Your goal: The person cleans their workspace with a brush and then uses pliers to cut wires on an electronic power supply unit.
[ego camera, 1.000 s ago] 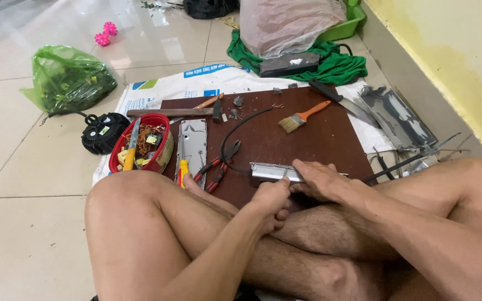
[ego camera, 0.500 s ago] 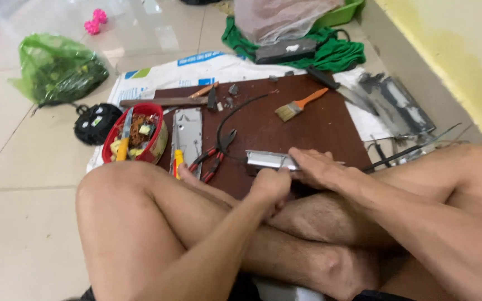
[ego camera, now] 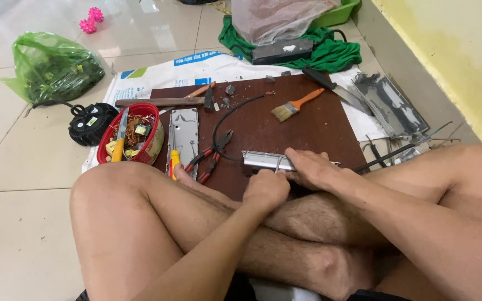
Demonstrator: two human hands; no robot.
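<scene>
Both hands I see clamped on the metal bar point(ego camera: 263, 160) (left hand point(ego camera: 266, 189) fisted, right hand point(ego camera: 311, 170) gripping) atop the brown board point(ego camera: 308, 131).

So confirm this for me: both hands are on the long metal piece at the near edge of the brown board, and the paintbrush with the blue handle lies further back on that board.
Not quite. The head view shows the paintbrush has an orange handle, not blue. The rest stands: the left hand and right hand are both on the long metal piece at the near edge of the brown board, with the paintbrush further back.
</scene>
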